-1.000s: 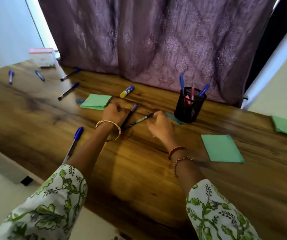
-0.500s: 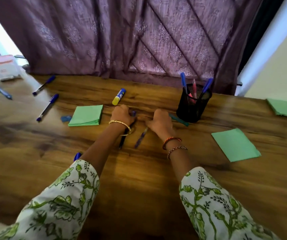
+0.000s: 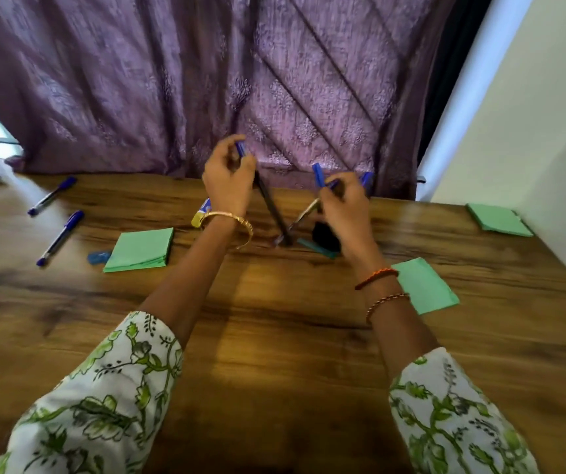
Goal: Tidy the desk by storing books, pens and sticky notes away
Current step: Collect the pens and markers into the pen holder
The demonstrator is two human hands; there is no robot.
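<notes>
My left hand point(image 3: 228, 179) is raised above the desk and grips a dark pen point(image 3: 271, 206) by its blue top, the tip slanting down to the right. My right hand point(image 3: 344, 206) holds a silver pen point(image 3: 303, 217) with a blue cap, angled down to the left. Both pen tips meet just above the wood. The black mesh pen holder point(image 3: 324, 236) stands right behind my right hand and is mostly hidden; blue pens point(image 3: 365, 181) stick out of it. Green sticky note pads lie at the left point(image 3: 139, 249), the right point(image 3: 425, 285) and the far right point(image 3: 498, 218).
Two blue pens point(image 3: 59, 237) point(image 3: 50, 196) lie at the left of the wooden desk point(image 3: 274, 336), with a blue eraser point(image 3: 98, 257) and a glue stick point(image 3: 201, 213). A teal strip point(image 3: 315, 248) lies by the holder. A purple curtain point(image 3: 206, 80) hangs behind; a wall point(image 3: 548, 114) bounds the right.
Both hands have lifted off the desk, each raising a pen that lay flat under it, and they now hold the pens up in front of the curtain.
</notes>
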